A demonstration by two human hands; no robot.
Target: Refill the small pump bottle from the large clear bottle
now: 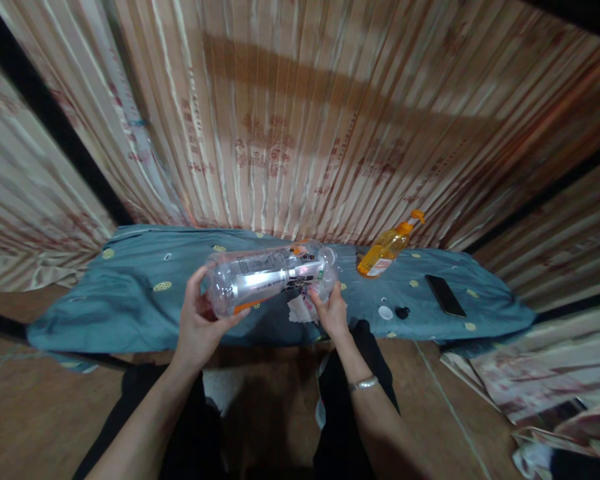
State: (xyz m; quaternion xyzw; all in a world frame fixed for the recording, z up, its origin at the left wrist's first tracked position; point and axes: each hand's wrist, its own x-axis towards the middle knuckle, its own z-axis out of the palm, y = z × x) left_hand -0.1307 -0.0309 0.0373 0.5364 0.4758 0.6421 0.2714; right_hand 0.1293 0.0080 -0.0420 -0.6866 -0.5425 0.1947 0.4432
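Over the middle of the teal cloth [130, 313] spanning the lower half of the frame, the clear plastic bottle [260, 273] is already in hand, held sideways: the left hand [203, 327] grasps its base end, the right hand [333, 312] its neck end. The yellow pump bottle [384, 252], right of centre, and black smartphone [445, 295], farther right, are untouched. Contact between the right hand and the torn paper scrap [300, 311] cannot be confirmed; the white disc [385, 313] and small black object [403, 312], lower right of centre, lie unheld.
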